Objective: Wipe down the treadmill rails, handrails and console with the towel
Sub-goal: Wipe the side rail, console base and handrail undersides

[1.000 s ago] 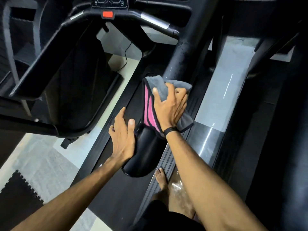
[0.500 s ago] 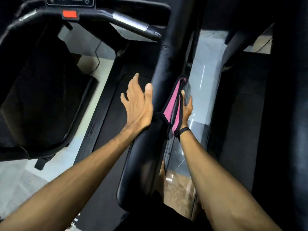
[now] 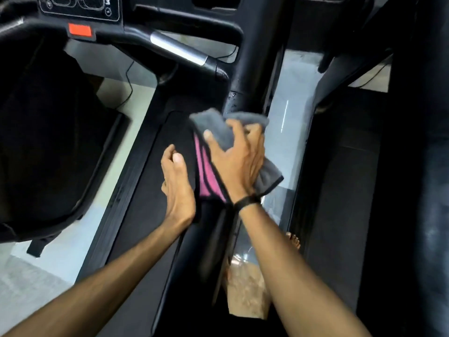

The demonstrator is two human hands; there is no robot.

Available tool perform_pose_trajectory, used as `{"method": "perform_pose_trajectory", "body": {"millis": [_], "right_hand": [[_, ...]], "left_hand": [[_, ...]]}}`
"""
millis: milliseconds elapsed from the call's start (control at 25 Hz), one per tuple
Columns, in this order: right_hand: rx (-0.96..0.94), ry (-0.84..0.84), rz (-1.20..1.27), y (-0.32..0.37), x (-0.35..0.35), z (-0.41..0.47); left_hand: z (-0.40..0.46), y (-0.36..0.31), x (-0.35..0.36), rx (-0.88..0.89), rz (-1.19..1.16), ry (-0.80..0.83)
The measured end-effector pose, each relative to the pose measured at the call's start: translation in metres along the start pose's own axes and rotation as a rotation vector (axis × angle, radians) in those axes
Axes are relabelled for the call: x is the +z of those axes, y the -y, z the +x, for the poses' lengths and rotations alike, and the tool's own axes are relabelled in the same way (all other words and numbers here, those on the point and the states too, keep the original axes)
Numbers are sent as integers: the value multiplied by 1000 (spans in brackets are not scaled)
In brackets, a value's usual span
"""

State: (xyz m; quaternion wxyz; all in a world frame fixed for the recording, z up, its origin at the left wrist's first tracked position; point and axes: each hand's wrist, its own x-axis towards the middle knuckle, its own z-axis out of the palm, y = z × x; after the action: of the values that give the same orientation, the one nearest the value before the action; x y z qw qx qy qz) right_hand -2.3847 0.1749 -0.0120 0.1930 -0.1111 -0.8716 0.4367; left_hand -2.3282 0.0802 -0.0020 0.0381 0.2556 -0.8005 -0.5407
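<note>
- Since half a second ago, the right hand (image 3: 237, 159) has come from the right side of the black handrail (image 3: 245, 93) back on top of it, and the towel (image 3: 216, 132) is spread over the rail again instead of hanging beside it.
- Left hand (image 3: 178, 186) has moved nearer along the left side of the same rail.
- The right hand presses the towel on the handrail; its fingers (image 3: 212, 139) are spread and bent over the grey cloth, holding it against the rail.
- The towel is grey on the outside and pink with dark stripes on the inside; the pink part hangs down on the left side of the rail, between the two hands.
- The left hand rests flat against the side of the rail, fingers straight and close together, holding nothing.
- A dark band (image 3: 245, 201) is around the right wrist.
- The console (image 3: 80, 6) with a red tag (image 3: 80, 30) is far left, and a silver grip sensor (image 3: 177, 51) is beside it.
- A bare foot (image 3: 292, 240) stands on the glossy floor (image 3: 289, 132) to the right of the rail.
</note>
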Motion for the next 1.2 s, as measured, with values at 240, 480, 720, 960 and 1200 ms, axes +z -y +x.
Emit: {"method": "perform_pose_trajectory", "body": {"millis": [240, 480, 720, 960, 1200], "right_hand": [[650, -24, 682, -102, 39, 81], [937, -11, 699, -96, 16, -35], [137, -18, 67, -12, -9, -30], [305, -84, 212, -39, 27, 100], [859, 115, 746, -104, 31, 65]], "left_hand": [[-7, -21, 7, 51, 162, 9], [-8, -28, 14, 105, 298, 11], [-12, -28, 10, 99, 320, 95], [-8, -21, 12, 111, 334, 64], [-6, -20, 11, 162, 367, 88]]}}
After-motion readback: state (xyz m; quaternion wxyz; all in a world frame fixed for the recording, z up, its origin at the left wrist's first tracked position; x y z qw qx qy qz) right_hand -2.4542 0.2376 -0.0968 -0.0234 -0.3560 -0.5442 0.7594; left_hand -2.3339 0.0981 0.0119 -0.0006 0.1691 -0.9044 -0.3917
